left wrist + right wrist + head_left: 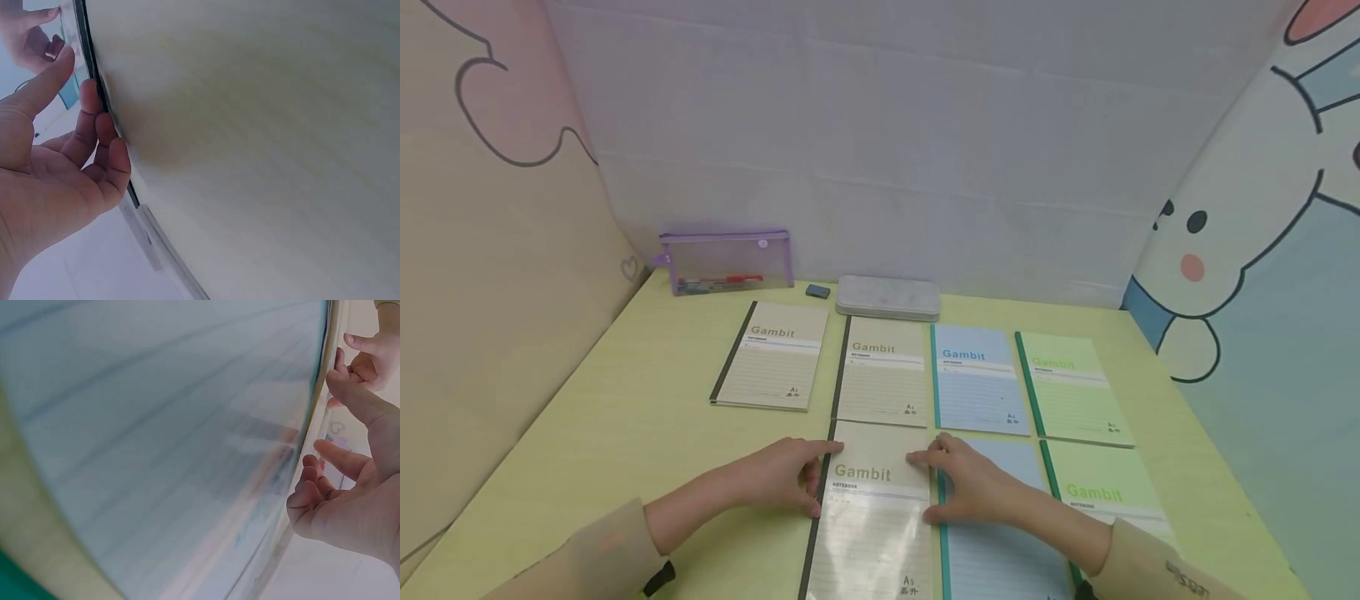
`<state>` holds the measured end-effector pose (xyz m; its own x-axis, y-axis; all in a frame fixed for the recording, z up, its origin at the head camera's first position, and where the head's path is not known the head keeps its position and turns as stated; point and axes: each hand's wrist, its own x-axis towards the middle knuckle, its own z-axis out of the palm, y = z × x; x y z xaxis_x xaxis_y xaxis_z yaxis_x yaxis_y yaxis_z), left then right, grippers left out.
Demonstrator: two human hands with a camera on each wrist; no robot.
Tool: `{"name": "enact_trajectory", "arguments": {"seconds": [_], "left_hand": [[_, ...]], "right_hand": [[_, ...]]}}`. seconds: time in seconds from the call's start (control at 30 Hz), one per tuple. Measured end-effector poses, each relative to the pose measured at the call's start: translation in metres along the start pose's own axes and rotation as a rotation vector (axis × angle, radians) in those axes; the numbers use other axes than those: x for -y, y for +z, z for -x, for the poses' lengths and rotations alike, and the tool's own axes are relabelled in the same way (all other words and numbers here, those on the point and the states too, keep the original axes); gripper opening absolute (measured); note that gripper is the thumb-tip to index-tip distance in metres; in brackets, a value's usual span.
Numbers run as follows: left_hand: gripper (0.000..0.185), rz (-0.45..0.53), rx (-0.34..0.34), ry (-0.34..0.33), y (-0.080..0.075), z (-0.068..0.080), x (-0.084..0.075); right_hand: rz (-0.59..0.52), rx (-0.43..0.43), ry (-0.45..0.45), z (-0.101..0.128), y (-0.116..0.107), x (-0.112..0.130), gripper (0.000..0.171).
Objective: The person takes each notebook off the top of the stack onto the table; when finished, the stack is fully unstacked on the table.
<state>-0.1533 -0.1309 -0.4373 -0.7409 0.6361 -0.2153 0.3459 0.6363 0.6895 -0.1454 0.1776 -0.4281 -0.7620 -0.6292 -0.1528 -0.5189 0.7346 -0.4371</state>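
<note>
You've got your left hand [778,479] and right hand [973,487], fingers loosely curled, bracketing the beige notebook [872,517] edges, squaring it with its neighbours on the bench [625,417].

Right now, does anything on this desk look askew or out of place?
One thing: the far-left beige notebook sits apart and slightly rotated, while the other notebooks form a tight grid. Both hands, left hand and right hand, flank the front beige notebook. Nothing spilled or damaged.
</note>
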Motion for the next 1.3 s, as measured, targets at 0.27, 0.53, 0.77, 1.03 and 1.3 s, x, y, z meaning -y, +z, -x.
{"name": "enact_trajectory", "arguments": {"seconds": [0.27, 0.53, 0.77, 1.03, 1.3], "left_hand": [[0.075, -0.054, -0.086, 0.005, -0.030, 0.003, 0.001], [0.073, -0.081, -0.189, 0.007, -0.065, 0.007, 0.007], [0.074, -0.131, -0.312, 0.005, -0.102, 0.009, 0.019], [0.088, -0.106, -0.423, -0.025, -0.130, 0.007, 0.053], [0.096, -0.074, -0.445, -0.102, -0.138, -0.002, 0.086]], "right_hand": [[-0.024, -0.054, -0.018, -0.008, -0.021, 0.010, 0.066], [-0.045, -0.165, -0.082, -0.026, -0.044, 0.020, 0.064], [-0.065, -0.229, -0.071, -0.053, -0.060, 0.029, 0.061], [-0.091, -0.255, -0.044, -0.095, -0.068, 0.037, 0.068], [-0.157, -0.252, -0.007, -0.140, -0.059, 0.036, 0.081]]}}
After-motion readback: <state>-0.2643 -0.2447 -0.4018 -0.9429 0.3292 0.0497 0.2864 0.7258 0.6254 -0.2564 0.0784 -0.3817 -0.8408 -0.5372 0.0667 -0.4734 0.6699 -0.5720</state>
